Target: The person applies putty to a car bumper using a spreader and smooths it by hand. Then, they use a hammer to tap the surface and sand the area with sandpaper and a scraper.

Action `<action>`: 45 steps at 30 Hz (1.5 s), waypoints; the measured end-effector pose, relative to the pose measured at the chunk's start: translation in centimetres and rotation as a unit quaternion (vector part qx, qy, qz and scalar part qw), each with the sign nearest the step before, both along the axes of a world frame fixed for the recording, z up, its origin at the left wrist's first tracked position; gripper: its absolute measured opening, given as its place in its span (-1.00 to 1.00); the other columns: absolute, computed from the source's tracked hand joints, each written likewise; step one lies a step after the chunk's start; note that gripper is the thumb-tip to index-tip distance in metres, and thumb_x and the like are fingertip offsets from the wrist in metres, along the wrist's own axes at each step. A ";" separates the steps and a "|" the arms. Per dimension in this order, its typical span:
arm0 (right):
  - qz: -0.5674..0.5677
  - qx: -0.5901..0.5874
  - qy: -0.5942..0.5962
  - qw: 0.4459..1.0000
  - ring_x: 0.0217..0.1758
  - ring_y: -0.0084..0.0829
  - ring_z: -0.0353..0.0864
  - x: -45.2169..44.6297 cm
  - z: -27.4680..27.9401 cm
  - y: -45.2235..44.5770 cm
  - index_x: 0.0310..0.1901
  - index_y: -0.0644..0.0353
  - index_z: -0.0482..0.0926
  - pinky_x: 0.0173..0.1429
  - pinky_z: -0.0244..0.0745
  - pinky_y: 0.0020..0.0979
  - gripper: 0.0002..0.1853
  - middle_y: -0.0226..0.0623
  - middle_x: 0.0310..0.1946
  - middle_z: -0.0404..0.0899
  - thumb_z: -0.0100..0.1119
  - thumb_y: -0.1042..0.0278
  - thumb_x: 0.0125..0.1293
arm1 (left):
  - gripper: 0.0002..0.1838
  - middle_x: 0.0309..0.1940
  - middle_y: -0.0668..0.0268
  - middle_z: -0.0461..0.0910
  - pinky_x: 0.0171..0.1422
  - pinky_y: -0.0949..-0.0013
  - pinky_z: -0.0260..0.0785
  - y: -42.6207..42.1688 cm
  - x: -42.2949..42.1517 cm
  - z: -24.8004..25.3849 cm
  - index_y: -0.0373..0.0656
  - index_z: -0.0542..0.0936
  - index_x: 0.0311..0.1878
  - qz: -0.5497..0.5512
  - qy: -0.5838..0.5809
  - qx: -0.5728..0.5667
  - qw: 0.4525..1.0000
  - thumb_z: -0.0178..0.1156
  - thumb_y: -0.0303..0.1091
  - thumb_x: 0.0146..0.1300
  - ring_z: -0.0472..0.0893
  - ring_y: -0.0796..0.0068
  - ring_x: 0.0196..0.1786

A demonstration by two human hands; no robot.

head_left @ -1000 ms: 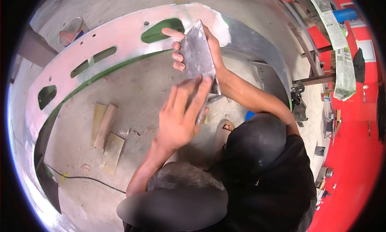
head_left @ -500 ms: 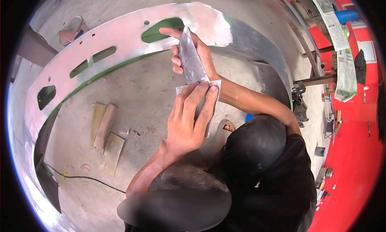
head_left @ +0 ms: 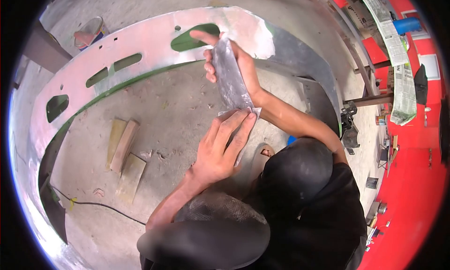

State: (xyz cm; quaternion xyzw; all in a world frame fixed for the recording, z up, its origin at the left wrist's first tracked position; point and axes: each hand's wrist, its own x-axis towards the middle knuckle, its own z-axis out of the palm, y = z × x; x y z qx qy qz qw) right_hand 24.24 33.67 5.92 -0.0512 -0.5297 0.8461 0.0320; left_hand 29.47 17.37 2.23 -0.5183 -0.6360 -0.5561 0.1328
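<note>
A grey sheet that looks like sandpaper [head_left: 230, 78] hangs upright between my hands, over the floor. My right hand [head_left: 246, 68] grips its upper part, fingers curled round the left edge and index finger stretched out to the left. Below, my left hand [head_left: 216, 150] presses its fingers on a lower piece with pale edges, where it meets the grey sheet. Whether the two pieces are one folded sheet I cannot tell. Behind my right hand curves a car bumper [head_left: 154, 38] with pinkish, white, green and grey patches and several cut-out openings.
On the concrete floor [head_left: 173, 129] lie a brownish block [head_left: 124, 146] and two flat yellowish pieces, one of them a plate [head_left: 131, 178]. A black cable [head_left: 105, 206] runs nearby. An open can [head_left: 91, 33] stands beyond the bumper. Newspaper-covered strips [head_left: 404, 92] hang at right.
Both hands have shifted slightly down and right in view. The grey sheet's top, pointed before, now looks broader and curved, and less of the lower piece shows.
</note>
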 end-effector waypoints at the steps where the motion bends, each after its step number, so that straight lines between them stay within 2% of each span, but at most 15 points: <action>1: 0.015 -0.012 -0.008 1.000 -0.37 -0.61 0.39 0.0 -0.4 -0.4 0.47 0.31 0.23 -0.33 0.37 -0.58 -0.40 -0.49 -0.39 0.37 -0.29 0.04 0.59 | -0.26 0.10 0.00 0.54 0.02 0.19 0.54 0.2 -0.2 0.2 -0.41 0.53 0.21 0.018 0.020 0.015 1.000 0.16 -0.66 -0.25 0.61 0.03 0.02; 7: 0.022 0.027 -0.006 0.999 -0.37 -0.66 0.41 0.0 0.3 -1.3 0.47 0.37 0.19 -0.33 0.40 -0.59 -0.42 -0.49 -0.33 0.41 -0.27 0.18 0.57 | -0.33 0.08 -0.01 0.55 -0.07 0.19 0.56 0.1 -0.6 0.3 -0.42 0.54 0.19 0.018 -0.017 0.055 0.998 0.14 -0.68 -0.18 0.63 0.03 -0.06; 10: 0.025 0.040 -0.011 0.999 -0.35 -0.70 0.39 0.0 0.3 -1.8 0.47 0.35 0.20 -0.31 0.40 -0.62 -0.43 -0.51 -0.31 0.38 -0.27 0.21 0.54 | -0.49 0.09 -0.12 0.53 0.11 0.10 0.47 -0.4 -0.6 0.4 -0.46 0.50 0.23 0.004 -0.046 0.039 0.998 0.02 -0.63 0.16 0.58 -0.08 0.04; 13: 0.027 0.065 -0.028 0.997 -0.32 -0.73 0.36 0.6 -0.2 -2.8 0.49 0.26 0.22 -0.28 0.38 -0.66 -0.43 -0.54 -0.28 0.35 -0.28 0.21 0.53 | -0.51 0.13 -0.14 0.47 0.19 0.10 0.42 -0.2 -1.2 1.5 -0.45 0.44 0.30 0.106 -0.086 0.040 0.990 -0.04 -0.56 0.30 0.53 -0.09 0.12; 17: 0.013 0.088 -0.018 0.996 -0.29 -0.72 0.34 1.2 1.3 -4.5 0.50 0.15 0.23 -0.22 0.37 -0.67 -0.43 -0.51 -0.20 0.35 -0.32 0.17 0.54 | -0.53 0.15 -0.15 0.44 0.26 0.12 0.37 0.2 -3.6 2.8 -0.41 0.40 0.36 0.117 -0.103 0.067 0.986 -0.11 -0.49 0.42 0.50 -0.07 0.18; 24: 0.050 0.193 0.015 0.980 -0.21 -0.69 0.29 1.2 1.1 -3.0 0.49 0.12 0.26 -0.06 0.31 -0.64 -0.42 -0.41 0.00 0.40 -0.44 0.07 0.58 | -0.55 0.19 -0.13 0.46 0.30 0.14 0.36 -0.7 -2.5 2.2 -0.41 0.46 0.31 0.075 -0.086 0.017 0.993 -0.10 -0.48 0.42 0.51 -0.07 0.21; 25: 0.050 0.164 0.030 0.985 -0.18 -0.68 0.31 1.2 0.6 -3.6 0.48 0.16 0.25 -0.04 0.34 -0.59 -0.41 -0.36 0.06 0.41 -0.46 0.03 0.60 | -0.57 0.19 -0.14 0.46 0.30 0.15 0.35 -0.2 -3.5 2.2 -0.44 0.46 0.30 0.121 -0.074 0.050 0.989 -0.10 -0.47 0.43 0.51 -0.07 0.21; 28: 0.007 0.093 0.030 0.995 -0.16 -0.68 0.33 1.0 1.0 -4.7 0.48 0.17 0.25 -0.05 0.32 -0.59 -0.39 -0.34 0.05 0.43 -0.49 0.01 0.60 | -0.57 0.22 -0.14 0.45 0.32 0.13 0.34 0.0 -5.4 3.7 -0.48 0.44 0.29 0.087 -0.126 0.068 0.986 -0.10 -0.47 0.45 0.51 -0.08 0.22; 31: 0.047 0.233 0.080 0.968 -0.08 -0.65 0.37 0.7 1.7 -3.2 0.51 0.14 0.18 0.06 0.34 -0.57 -0.39 -0.34 0.08 0.41 -0.51 0.00 0.60 | -0.58 0.24 -0.10 0.45 0.35 0.13 0.32 -0.4 -4.1 3.8 -0.41 0.45 0.31 0.087 -0.114 0.071 0.987 -0.08 -0.45 0.46 0.50 -0.07 0.25; 33: 0.063 0.240 0.085 0.965 0.04 -0.60 0.35 0.5 1.5 -2.9 0.53 0.12 0.15 0.20 0.28 -0.51 -0.39 -0.34 0.15 0.39 -0.52 -0.01 0.60 | -0.58 0.21 -0.08 0.48 0.36 0.16 0.30 -0.4 -3.7 3.5 -0.34 0.47 0.32 0.083 -0.131 0.087 0.984 -0.09 -0.44 0.47 0.50 -0.02 0.27; 36: 0.096 0.129 0.036 0.986 0.34 -0.48 0.28 1.3 0.0 -3.5 0.56 0.08 0.10 0.51 0.09 -0.36 -0.39 -0.35 0.36 0.32 -0.52 -0.02 0.62 | -0.60 0.20 -0.08 0.49 0.33 0.19 0.32 -0.6 -5.3 3.8 -0.37 0.48 0.30 0.089 -0.130 0.084 0.984 -0.09 -0.45 0.48 0.52 0.01 0.25; 37: 0.093 0.148 0.068 0.982 0.42 -0.43 0.26 1.3 0.1 -3.8 0.58 0.07 0.01 0.55 0.04 -0.32 -0.39 -0.37 0.44 0.25 -0.44 0.02 0.61 | -0.54 0.20 -0.05 0.49 0.28 0.16 0.40 -0.8 -5.8 4.2 -0.40 0.46 0.30 0.098 -0.124 0.068 0.985 -0.03 -0.63 0.32 0.55 -0.05 0.18; 40: 0.050 0.225 0.087 0.969 0.47 -0.40 0.23 1.6 -0.7 -4.6 0.59 0.06 -0.05 0.58 0.00 -0.32 -0.38 -0.38 0.47 0.21 -0.39 0.04 0.60 | -0.55 0.16 -0.02 0.53 0.22 0.18 0.43 -1.1 -6.7 4.7 -0.38 0.47 0.30 0.094 -0.181 0.067 0.977 -0.02 -0.62 0.33 0.56 -0.03 0.13; 44: 0.040 0.041 0.033 0.998 0.08 -0.54 0.38 0.9 1.1 -3.9 0.60 0.18 -0.17 0.27 0.27 -0.47 -0.25 -0.39 0.05 0.37 -0.34 -0.07 0.56 | -0.51 0.19 -0.05 0.54 0.14 0.18 0.46 -1.8 -5.7 4.2 -0.34 0.46 0.31 0.063 -0.212 0.044 0.974 0.03 -0.62 0.28 0.57 0.00 -0.01; 45: 0.000 0.013 0.008 1.000 -0.17 -0.62 0.32 0.6 1.5 -3.8 0.60 0.17 -0.12 0.02 0.30 -0.54 -0.23 -0.47 -0.13 0.34 -0.34 -0.16 0.55 | -0.52 0.19 -0.03 0.55 0.13 0.21 0.44 -1.6 -4.6 3.7 -0.36 0.46 0.32 0.058 -0.179 0.037 0.982 0.00 -0.60 0.32 0.57 0.04 -0.03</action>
